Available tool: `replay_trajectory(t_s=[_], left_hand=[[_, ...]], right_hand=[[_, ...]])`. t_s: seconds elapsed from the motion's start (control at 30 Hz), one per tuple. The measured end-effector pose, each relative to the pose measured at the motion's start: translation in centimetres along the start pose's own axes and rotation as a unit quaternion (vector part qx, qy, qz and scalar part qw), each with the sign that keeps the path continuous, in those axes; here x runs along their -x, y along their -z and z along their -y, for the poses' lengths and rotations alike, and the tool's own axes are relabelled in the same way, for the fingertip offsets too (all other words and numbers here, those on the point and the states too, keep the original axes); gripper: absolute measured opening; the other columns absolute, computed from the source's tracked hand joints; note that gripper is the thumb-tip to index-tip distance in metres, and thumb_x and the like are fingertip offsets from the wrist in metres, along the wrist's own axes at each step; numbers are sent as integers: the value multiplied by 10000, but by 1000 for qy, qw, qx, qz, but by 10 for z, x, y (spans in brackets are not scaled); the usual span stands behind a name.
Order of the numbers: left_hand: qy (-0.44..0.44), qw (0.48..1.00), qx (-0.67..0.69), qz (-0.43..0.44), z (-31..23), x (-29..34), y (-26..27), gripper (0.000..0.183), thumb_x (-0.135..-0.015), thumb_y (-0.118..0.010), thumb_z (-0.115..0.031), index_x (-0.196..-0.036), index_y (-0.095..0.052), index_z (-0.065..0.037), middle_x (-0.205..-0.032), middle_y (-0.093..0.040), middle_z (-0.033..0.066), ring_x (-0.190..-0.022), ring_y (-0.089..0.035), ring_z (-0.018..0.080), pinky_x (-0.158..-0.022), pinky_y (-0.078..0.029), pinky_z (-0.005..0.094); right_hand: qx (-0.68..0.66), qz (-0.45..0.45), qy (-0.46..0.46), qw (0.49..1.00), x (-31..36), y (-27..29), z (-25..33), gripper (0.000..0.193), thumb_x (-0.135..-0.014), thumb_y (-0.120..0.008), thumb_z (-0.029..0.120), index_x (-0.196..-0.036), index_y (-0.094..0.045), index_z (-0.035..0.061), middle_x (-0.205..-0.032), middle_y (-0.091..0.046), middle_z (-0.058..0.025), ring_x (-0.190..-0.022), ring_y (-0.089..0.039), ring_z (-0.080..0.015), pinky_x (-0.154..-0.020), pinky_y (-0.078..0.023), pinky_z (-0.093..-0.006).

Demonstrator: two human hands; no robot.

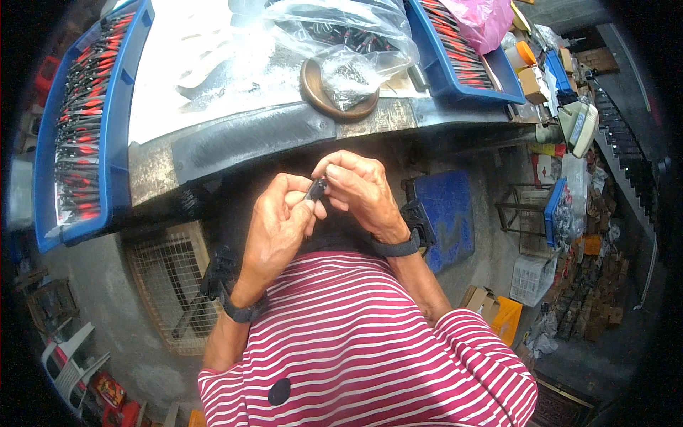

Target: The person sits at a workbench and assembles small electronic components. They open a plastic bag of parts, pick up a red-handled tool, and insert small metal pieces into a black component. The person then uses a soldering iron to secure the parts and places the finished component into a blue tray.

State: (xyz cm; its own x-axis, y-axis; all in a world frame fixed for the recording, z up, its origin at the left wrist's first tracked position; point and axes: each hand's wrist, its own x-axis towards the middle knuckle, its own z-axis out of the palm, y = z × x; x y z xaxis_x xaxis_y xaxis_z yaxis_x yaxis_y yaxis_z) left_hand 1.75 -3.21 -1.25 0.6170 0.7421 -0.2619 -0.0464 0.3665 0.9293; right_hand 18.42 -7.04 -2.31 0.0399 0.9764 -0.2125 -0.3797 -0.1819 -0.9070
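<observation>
My left hand (274, 220) is closed, pinching a small dark black part (314, 190) between thumb and fingers. At that part's upper end, the curled fingertips of my right hand (366, 196) are pinched together on it. The part is too small and too covered to tell its kind. Both hands are in front of my striped shirt, just short of the workbench edge (249, 135). Beyond them on the bench is a round brown wooden bowl (311, 89). A clear plastic bag (384, 60) with dark small pieces in it lies partly over the bowl.
A blue tray (121, 128) of slim red-and-black items stands at the left. Another blue tray (445, 78) of such items stands at the right, beside a pink plastic bag (484, 21). Below the bench are a blue panel (445, 213) and a wire-mesh frame (174, 277).
</observation>
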Motion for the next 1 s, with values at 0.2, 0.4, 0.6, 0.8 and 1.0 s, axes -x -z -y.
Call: replay_trajectory(t_s=[0.2,0.4,0.6,0.8,1.0], left_hand=[[-56,988,-137,-49,-1,6,-7,141,-906,-496,-17,-1042,-501,20,-761,-635,53,-591,-523,64,-520,-417,206],[-179,937,-284,-96,0,11,-17,166,-876,-498,34,-1040,-479,38,-756,-661,161,-639,-659,217,-543,-489,308],[-222,907,-333,-130,4,17,-27,194,-864,-515,54,-1052,-469,39,-774,-648,204,-659,-670,320,-556,-511,362],[-250,889,-356,-141,7,20,-32,201,-864,-505,65,-1061,-472,46,-794,-644,207,-689,-672,324,-578,-519,367],[-201,923,-309,-114,2,19,-32,185,-866,-508,56,-1048,-481,42,-787,-632,212,-709,-664,326,-595,-509,361]], right_hand=[[44,23,27,998,5,2,-3,221,-893,-611,119,-1043,-584,-41,-812,-597,-51,-615,-495,-59,-512,-392,-178],[31,34,47,998,6,7,-8,229,-858,-657,68,-1040,-578,-45,-843,-586,-67,-629,-500,-74,-527,-412,-192],[43,36,86,995,10,7,-12,218,-859,-659,69,-1018,-570,-51,-898,-556,-82,-642,-485,-76,-528,-399,-192],[29,38,105,993,12,8,-16,220,-857,-666,84,-1006,-571,-47,-927,-541,-93,-667,-478,-80,-523,-391,-190],[-55,53,93,993,10,10,-20,225,-845,-676,86,-1005,-580,-39,-904,-545,-89,-678,-480,-83,-511,-382,-192]])
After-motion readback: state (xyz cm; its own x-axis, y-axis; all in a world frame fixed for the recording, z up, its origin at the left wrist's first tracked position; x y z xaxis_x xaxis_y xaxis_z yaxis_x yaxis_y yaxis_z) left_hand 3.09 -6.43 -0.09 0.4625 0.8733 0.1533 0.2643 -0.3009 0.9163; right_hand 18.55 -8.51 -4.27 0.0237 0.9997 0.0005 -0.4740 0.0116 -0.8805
